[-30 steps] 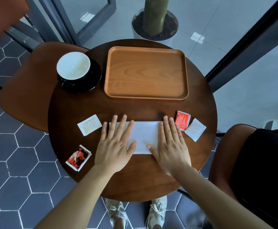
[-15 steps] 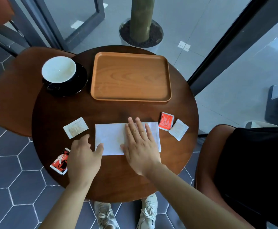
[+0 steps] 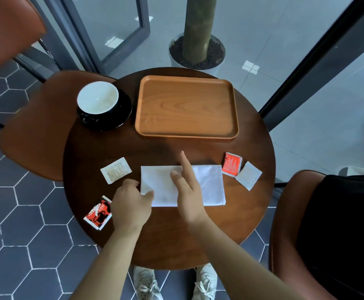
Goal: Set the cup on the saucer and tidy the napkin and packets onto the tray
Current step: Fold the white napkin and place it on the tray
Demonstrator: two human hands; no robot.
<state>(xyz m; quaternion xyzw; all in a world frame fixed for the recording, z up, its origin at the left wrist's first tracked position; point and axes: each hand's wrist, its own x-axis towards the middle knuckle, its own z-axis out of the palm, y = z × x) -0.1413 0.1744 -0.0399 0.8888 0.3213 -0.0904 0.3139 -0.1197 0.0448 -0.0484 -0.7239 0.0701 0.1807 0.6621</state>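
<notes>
A folded white napkin (image 3: 209, 185) lies flat on the round wooden table (image 3: 168, 148). My left hand (image 3: 131, 204) pinches its near-left corner. My right hand (image 3: 187, 187) hovers edge-on over the napkin's middle with fingers spread. The white cup (image 3: 98, 100) sits on the black saucer (image 3: 123, 113) at the back left. An empty wooden tray (image 3: 186, 107) lies at the back. A pale packet (image 3: 115, 170) and a red-black packet (image 3: 98, 212) lie on the left. A red packet (image 3: 231, 163) and a white packet (image 3: 248, 175) lie on the right.
Brown chairs stand at the left (image 3: 33, 131) and the right (image 3: 289, 213) of the table. A potted trunk (image 3: 197, 46) stands behind it on the floor. My shoes (image 3: 148, 282) show under the near edge.
My left hand moved right onto the napkin's left corner and closed on it. My right hand lifted from flat on the napkin and turned edge-on.
</notes>
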